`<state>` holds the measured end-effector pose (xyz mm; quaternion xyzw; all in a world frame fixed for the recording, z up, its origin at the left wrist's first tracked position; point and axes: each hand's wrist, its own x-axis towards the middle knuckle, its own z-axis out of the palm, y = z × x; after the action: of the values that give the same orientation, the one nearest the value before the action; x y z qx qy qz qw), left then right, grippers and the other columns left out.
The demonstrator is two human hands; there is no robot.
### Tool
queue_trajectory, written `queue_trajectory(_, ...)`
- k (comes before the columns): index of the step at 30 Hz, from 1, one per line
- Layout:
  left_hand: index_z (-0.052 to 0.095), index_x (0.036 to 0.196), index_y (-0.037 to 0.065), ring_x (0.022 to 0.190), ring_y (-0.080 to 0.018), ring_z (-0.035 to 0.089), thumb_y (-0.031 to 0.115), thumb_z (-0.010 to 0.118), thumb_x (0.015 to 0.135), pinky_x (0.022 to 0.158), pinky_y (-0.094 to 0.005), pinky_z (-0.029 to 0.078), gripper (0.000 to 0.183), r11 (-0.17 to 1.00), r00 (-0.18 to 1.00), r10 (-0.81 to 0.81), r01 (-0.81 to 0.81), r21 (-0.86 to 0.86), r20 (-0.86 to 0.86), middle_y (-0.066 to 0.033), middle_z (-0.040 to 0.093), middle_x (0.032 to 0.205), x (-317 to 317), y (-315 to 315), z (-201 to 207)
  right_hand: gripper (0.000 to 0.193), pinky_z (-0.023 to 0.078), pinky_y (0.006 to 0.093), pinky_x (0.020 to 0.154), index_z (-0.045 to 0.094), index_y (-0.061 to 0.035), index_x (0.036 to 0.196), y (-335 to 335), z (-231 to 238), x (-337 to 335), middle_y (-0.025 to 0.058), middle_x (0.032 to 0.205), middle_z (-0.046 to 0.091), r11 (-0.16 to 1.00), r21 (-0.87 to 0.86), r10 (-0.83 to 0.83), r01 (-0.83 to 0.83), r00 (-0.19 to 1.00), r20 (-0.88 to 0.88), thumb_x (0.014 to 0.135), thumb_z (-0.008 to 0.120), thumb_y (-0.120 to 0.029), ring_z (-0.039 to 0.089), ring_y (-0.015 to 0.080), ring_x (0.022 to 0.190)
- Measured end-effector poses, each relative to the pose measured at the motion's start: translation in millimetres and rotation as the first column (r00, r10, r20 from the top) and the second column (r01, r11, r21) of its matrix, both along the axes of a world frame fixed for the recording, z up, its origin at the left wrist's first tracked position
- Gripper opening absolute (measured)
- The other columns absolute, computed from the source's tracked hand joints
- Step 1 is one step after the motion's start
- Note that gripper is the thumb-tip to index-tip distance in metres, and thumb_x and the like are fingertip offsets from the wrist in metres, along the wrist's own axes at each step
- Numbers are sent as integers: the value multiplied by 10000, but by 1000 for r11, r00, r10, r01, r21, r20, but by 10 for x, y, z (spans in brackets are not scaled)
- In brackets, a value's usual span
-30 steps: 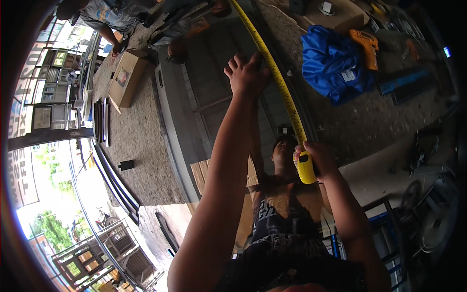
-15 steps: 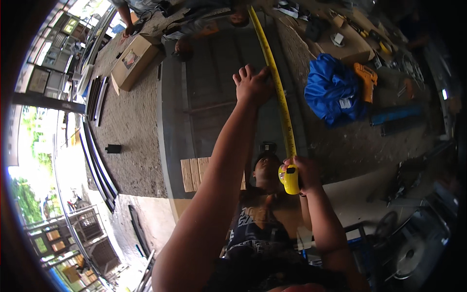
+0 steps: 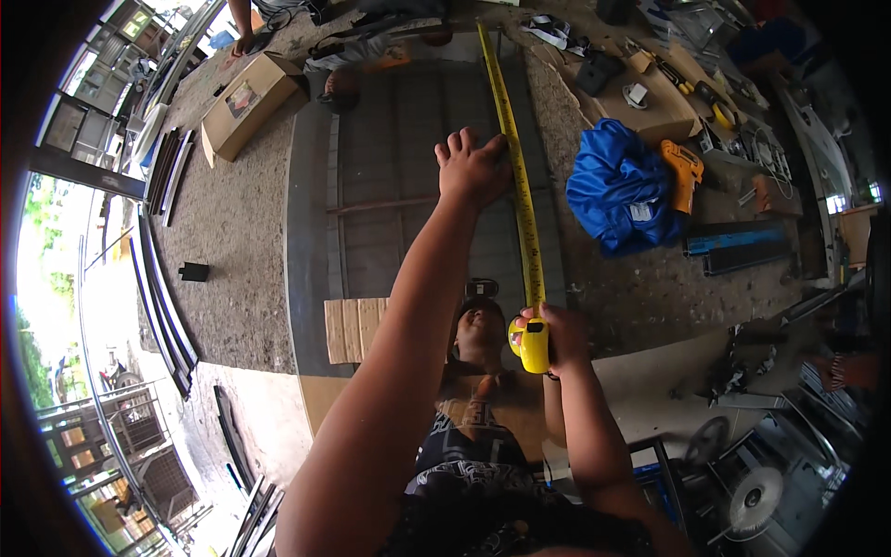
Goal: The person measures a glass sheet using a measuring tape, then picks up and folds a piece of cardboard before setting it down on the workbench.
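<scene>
Fingers of our right hand are wrapped around the yellow tape measure; its blade stretches ahead of them across the dark reflective panel, past our left hand, fingers loosely spread, thumb at the blade's edge.

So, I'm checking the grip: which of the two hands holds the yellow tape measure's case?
The right hand: it is closed around the yellow case, while the left hand is farther up the picture, beside the extended blade.
</scene>
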<state>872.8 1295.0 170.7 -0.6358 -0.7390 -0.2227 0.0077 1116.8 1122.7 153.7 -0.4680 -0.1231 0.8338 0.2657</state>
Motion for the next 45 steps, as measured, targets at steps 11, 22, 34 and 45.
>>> queue_trajectory(11,617,1249,271,1220,-313,395,503,567,841,1052,-470,248,472,1000,1000,-11,11,-1,24,-127,494,1205,37,23,-26,301,544,370,656,598,-2,958,-46,-243,93,140,838,660,996,92,-14,17,999,-36,991,471,-274,653,238,695)
queue_trajectory(22,639,1213,277,1252,-324,384,482,571,846,1061,-482,250,426,1000,999,-2,2,-2,36,-126,495,1226,130,8,50,298,557,382,665,578,5,1023,40,-86,177,142,871,650,995,-100,-19,-8,964,-264,996,464,-269,664,271,712)
queue_trajectory(34,601,1276,276,1249,-313,386,506,556,858,1072,-496,244,479,996,1000,7,-5,-92,20,-136,481,1254,82,-37,157,351,554,427,745,611,-37,1028,46,22,146,146,974,651,996,-37,72,-80,981,-178,944,586,-377,658,311,834)
queue_trajectory(45,600,1263,283,1216,-293,397,433,615,808,1040,-468,261,480,999,1000,-11,11,-52,-10,-109,483,1217,62,-22,90,284,539,368,735,582,3,970,41,65,97,142,896,646,999,-30,32,-38,985,-172,1001,463,-253,658,255,762)
